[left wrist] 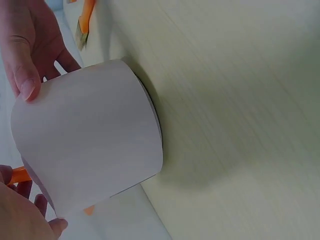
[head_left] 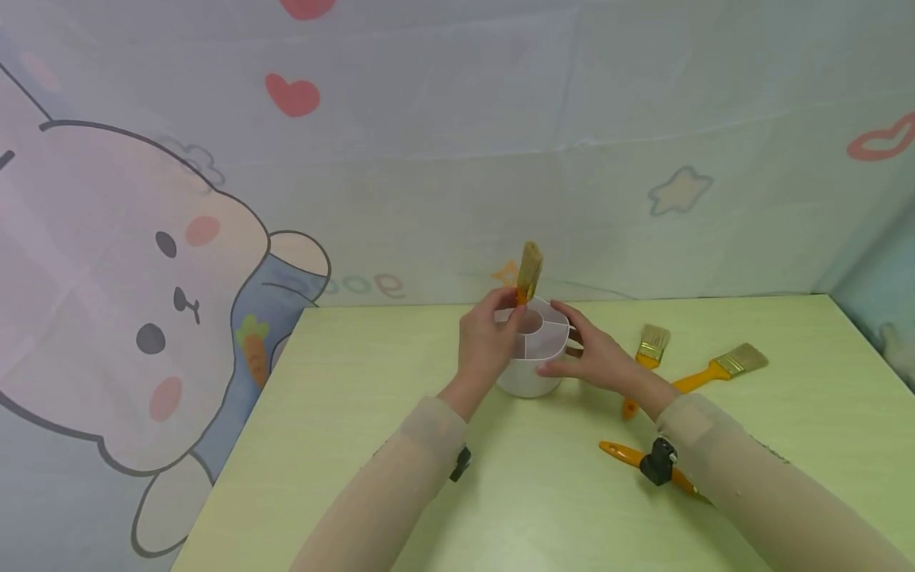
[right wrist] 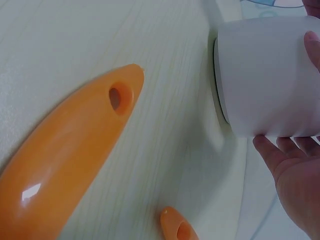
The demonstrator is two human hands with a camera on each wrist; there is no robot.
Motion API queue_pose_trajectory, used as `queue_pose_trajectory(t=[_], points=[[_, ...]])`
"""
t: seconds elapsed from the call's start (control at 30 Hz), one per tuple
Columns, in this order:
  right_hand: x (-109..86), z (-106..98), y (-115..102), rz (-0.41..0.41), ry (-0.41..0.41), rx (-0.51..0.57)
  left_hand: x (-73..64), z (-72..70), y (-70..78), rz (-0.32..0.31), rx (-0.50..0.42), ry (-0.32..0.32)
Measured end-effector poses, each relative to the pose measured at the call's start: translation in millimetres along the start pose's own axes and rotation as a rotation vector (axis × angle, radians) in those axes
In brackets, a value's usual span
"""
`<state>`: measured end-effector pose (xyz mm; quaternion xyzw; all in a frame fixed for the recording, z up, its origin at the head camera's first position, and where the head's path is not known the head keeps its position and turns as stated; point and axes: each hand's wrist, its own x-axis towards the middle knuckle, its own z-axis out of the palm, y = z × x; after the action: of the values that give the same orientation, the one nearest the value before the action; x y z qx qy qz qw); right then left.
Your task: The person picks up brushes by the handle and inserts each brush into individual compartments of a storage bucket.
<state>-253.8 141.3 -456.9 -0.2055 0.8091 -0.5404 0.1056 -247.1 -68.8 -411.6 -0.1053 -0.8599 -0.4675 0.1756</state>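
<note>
A round white divided holder [head_left: 529, 380] stands on the table, its top split into compartments around a circular middle. My left hand [head_left: 488, 338] pinches a paintbrush [head_left: 530, 270] by its orange handle at the holder's left side, bristles up. In the left wrist view the orange handle [left wrist: 20, 174] passes behind the holder's rim; its lower end is hidden. My right hand [head_left: 596, 357] grips the holder from the right, thumb at the front and fingers around the far side. From the right wrist, its fingers [right wrist: 272, 152] touch the holder's smooth wall [right wrist: 270, 77].
Two paintbrushes, one upright-lying [head_left: 652, 345] and one slanted [head_left: 739, 361], rest on the table right of the holder. Another brush's orange handle [head_left: 620, 453] lies nearer, partly under my right forearm. A printed cloth [head_left: 443, 159] hangs behind the table's back edge.
</note>
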Motion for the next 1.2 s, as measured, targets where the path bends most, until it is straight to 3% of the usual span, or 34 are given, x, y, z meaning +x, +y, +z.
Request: queue_pose_trajectory(t=[0.33,0.63,1.2], points=[[-1.1,-0.7,0.8,0.008,-0.003,0.011,-1.2,0.3,-5.4,0.022,0.059,-0.001],[-1.6,-1.2,-1.7,-0.003,-0.007,0.014,-0.5,0.4,-11.1,0.125,0.091,0.033],[-0.7,-1.1,-0.4,0.009,-0.005,-0.008,-2.2,-2.3,-15.3,0.002,0.082,-0.020]])
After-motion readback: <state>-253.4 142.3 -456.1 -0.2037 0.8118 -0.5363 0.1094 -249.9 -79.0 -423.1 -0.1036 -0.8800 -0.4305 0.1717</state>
